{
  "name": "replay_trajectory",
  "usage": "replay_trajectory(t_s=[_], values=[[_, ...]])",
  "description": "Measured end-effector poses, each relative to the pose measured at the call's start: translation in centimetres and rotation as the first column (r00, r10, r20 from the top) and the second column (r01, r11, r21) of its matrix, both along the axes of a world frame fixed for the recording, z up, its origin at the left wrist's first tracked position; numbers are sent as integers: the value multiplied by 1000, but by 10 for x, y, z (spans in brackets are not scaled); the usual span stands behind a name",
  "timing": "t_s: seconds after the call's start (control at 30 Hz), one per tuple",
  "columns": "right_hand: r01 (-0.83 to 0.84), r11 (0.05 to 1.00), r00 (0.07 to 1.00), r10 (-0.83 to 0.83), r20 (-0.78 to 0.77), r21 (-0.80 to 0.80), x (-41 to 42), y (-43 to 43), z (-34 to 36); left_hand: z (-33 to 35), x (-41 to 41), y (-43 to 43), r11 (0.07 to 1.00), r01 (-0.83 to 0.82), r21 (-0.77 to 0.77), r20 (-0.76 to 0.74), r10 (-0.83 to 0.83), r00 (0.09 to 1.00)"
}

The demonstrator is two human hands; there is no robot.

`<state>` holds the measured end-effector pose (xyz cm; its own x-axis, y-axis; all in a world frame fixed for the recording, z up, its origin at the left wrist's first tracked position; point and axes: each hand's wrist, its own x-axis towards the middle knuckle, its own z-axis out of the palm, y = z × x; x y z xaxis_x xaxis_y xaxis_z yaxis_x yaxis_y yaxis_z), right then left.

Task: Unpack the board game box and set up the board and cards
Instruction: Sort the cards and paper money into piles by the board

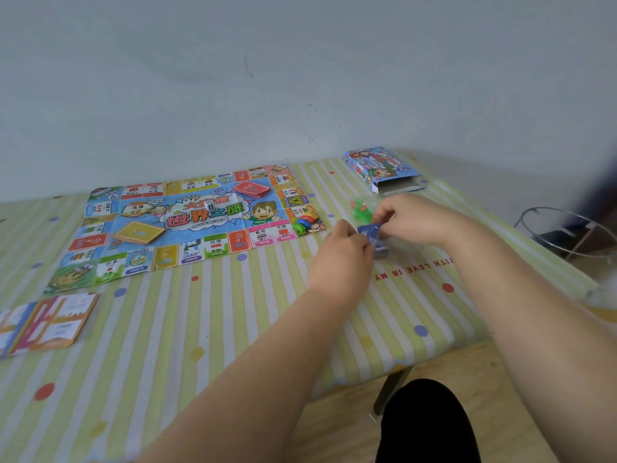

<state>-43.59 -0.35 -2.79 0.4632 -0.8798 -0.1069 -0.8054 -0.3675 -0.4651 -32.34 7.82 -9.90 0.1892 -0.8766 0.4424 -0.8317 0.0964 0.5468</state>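
The paper game board (187, 225) lies unfolded on the striped tablecloth. On it sit a red card stack (251, 189), a yellow card stack (139, 232), a die (210, 205) and coloured pawns (306, 220). The open game box (380, 168) lies at the far right, its flap end facing me. Right of the board, my left hand (344, 243) and my right hand (405, 215) both pinch a small blue card pack (369, 233) just above the table. Green plastic pieces (364, 207) lie behind my hands, partly hidden.
Fanned-out paper cards or money (43, 324) lie at the near left of the table (217, 329). The wall stands right behind the table. A metal wire stand (567, 232) is on the floor to the right. My dark-clothed knee (427, 426) shows below the table's near-right corner.
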Motion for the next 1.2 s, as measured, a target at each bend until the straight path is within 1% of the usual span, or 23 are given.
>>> replay_trajectory(t_s=[0.07,0.17,0.27,0.33,0.43,0.5,0.53,0.6,0.7,0.73,0.8,0.83,0.87,0.93,1.07,1.13,1.17,1.2], values=[[10,1000,999,-9,37,-13,1,-1,-3,-2,0,0,1000,0,-26,0,0,1000],[46,999,990,-41,135,-29,1,-3,-7,-6,0,-1,998,16,-65,-13,-17,1000],[68,996,979,-56,197,-57,0,-3,-7,-6,1,0,999,33,-38,-57,-35,998],[85,994,969,-66,236,-74,0,-1,-6,-2,2,2,999,39,-25,-145,-42,989],[133,983,942,-86,324,-127,-1,1,-1,7,6,4,999,-13,31,-341,23,940],[143,980,916,-77,395,-142,-3,4,6,15,9,6,998,-16,56,-484,41,874],[127,984,901,-61,429,-126,-3,6,10,19,10,7,997,8,75,-551,35,834],[59,995,872,-14,489,-78,-2,13,17,25,11,10,987,105,120,-658,0,753],[-50,998,830,58,554,-29,0,23,20,32,14,11,955,261,140,-782,-55,621],[-74,997,822,78,564,-30,1,25,19,34,16,12,944,304,129,-821,-70,567],[-99,994,806,108,581,-47,3,29,17,37,20,15,918,392,66,-898,-116,423],[-105,993,799,117,590,-55,4,31,17,38,22,16,907,420,39,-920,-132,370],[-106,992,795,123,594,-62,5,32,16,40,24,18,901,432,34,-927,-133,350],[-110,991,802,131,583,-72,6,35,15,41,28,20,905,421,68,-925,-101,367],[-109,993,823,117,555,-49,5,33,12,40,29,18,922,344,178,-871,-15,491],[-50,997,813,73,578,-55,1,29,12,38,29,17,926,323,198,-845,-6,535],[9,997,819,36,573,-75,-1,25,12,37,28,17,928,314,199,-838,-5,546],[72,991,844,-2,536,-110,-4,21,12,36,27,18,930,306,201,-835,-1,550]])
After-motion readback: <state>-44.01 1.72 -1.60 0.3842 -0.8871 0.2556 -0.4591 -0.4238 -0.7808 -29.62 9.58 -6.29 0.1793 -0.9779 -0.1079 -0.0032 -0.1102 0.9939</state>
